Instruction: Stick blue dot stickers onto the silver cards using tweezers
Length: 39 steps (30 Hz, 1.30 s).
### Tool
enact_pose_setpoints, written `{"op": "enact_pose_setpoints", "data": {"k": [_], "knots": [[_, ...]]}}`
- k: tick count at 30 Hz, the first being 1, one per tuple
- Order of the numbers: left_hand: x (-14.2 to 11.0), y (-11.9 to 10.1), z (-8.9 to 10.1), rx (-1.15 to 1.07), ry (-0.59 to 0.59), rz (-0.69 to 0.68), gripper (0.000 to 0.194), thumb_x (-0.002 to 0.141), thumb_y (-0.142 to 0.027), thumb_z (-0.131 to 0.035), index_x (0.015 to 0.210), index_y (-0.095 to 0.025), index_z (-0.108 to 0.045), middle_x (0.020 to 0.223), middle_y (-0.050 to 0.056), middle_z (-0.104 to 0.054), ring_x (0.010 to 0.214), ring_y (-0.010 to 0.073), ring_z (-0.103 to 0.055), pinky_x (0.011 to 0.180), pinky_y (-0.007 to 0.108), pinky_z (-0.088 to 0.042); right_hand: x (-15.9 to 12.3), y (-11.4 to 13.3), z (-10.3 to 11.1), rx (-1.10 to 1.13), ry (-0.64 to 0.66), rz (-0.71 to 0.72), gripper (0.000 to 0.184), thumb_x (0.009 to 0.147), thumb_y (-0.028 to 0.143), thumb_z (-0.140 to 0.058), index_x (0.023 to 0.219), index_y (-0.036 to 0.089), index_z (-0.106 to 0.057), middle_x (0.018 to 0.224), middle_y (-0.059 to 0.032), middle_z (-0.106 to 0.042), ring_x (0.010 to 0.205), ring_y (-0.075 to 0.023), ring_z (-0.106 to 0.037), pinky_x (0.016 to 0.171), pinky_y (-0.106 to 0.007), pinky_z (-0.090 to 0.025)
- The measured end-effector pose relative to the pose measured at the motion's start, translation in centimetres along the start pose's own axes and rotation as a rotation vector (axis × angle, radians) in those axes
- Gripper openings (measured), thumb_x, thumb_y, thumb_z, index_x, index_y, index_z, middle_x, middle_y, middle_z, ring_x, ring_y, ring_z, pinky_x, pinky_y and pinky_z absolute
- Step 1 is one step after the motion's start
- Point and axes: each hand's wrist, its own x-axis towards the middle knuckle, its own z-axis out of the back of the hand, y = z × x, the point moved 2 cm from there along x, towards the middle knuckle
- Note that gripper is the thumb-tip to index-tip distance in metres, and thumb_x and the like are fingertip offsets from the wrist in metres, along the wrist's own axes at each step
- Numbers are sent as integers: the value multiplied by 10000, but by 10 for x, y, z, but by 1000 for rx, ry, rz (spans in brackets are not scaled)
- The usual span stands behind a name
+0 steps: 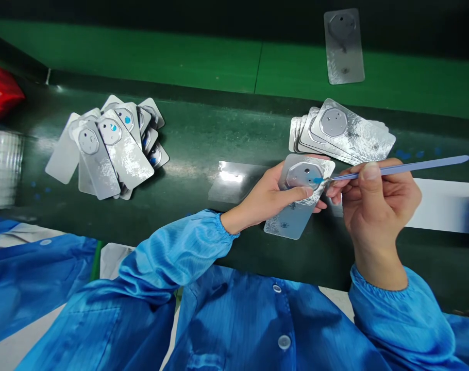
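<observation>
My left hand [273, 193] grips a silvery metal plate [286, 221] with rounded corners and a snowflake-like pattern, its thumb lying on the face. An octagonal recess with small holes fills the plate's upper part. Between the fingers of my right hand [377, 198] is a pair of lavender tweezers [420, 166], its handle pointing right. Their tips meet a small blue piece [317, 180] at the right side of the recess. Just behind my hands lies a fanned stack of similar plates [358, 131].
A heap of plates [128, 159], several with blue spots, lies at the left. One plate [345, 56] rests at the back. A clear film [234, 183], a white sheet [435, 206], clear trays [2, 167] and a red object [2, 93] are around. A blue sleeve [37, 273] shows at lower left.
</observation>
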Motion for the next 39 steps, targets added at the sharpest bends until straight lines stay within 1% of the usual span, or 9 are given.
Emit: {"op": "enact_pose_setpoints", "data": {"k": [6, 9, 12, 14, 18, 22, 28, 34, 39], "knots": [[0, -3, 0, 12, -5, -12, 689, 1011, -379, -958, 1664, -316, -750, 1230, 69, -860, 1080, 341, -910, 1079, 553, -752, 4, 4, 2, 34, 32, 22, 463, 993, 548, -1062, 882, 215, -759, 711, -19, -766, 516, -186, -712, 425, -283, -539], [1, -6, 1, -28, 34, -8, 807, 1006, -332, -945, 1763, -382, -672, 1268, 46, -846, 1094, 289, -886, 1115, 503, -739, 5, 3, 4, 33, 11, 36, 432, 1002, 512, -1060, 900, 210, -768, 742, -30, -787, 553, -184, -729, 448, -276, -557], [3, -9, 4, -41, 52, 14, 865, 952, -281, -970, 1751, -382, -654, 1263, 37, -845, 1066, 242, -859, 1083, 435, -737, 5, 1, 7, 24, -9, 31, 443, 985, 511, -1078, 907, 206, -767, 754, -35, -790, 580, -187, -739, 461, -275, -561], [4, -10, 5, -25, 45, 18, 779, 937, -266, -972, 1659, -330, -686, 1207, 36, -850, 1021, 224, -851, 1039, 405, -737, 6, 0, 9, 16, -7, 38, 453, 988, 524, -1075, 912, 199, -769, 752, -41, -789, 584, -187, -738, 464, -274, -559], [3, -13, 4, -22, 15, 31, 427, 999, -340, -953, 1333, -241, -706, 1105, 34, -845, 919, 186, -846, 966, 356, -724, 9, -3, 12, 41, 35, 41, 423, 1024, 500, -1048, 908, 196, -778, 737, -39, -786, 569, -173, -721, 466, -261, -548], [2, -14, 2, -11, 34, 76, 305, 1051, -389, -929, 1138, -222, -688, 1082, 43, -844, 898, 177, -850, 932, 346, -722, 11, -3, 12, 90, 84, -10, 378, 1051, 466, -1024, 900, 206, -794, 739, -27, -779, 544, -159, -692, 442, -258, -520], [1, -10, 0, -6, 114, 121, 195, 1093, -356, -873, 1141, -172, -832, 1079, 78, -869, 910, 192, -857, 909, 354, -726, 7, -1, 11, 45, 70, -50, 395, 1041, 530, -1024, 921, 230, -797, 746, -22, -775, 554, -180, -703, 456, -290, -534], [2, -10, 1, 11, 49, 78, 141, 1108, -315, -859, 1174, -191, -844, 1085, 61, -886, 911, 193, -866, 942, 375, -738, 8, -5, 15, 44, 66, -48, 363, 1042, 481, -1037, 940, 228, -797, 778, -37, -801, 597, -182, -728, 477, -278, -517], [0, -14, 2, 126, -1, 39, 140, 1134, -306, -835, 1213, -193, -857, 1103, 67, -891, 885, 175, -855, 969, 378, -727, 8, -4, 16, 59, 81, -37, 309, 1072, 420, -1013, 952, 231, -801, 791, -29, -828, 621, -166, -736, 508, -260, -533]]}}
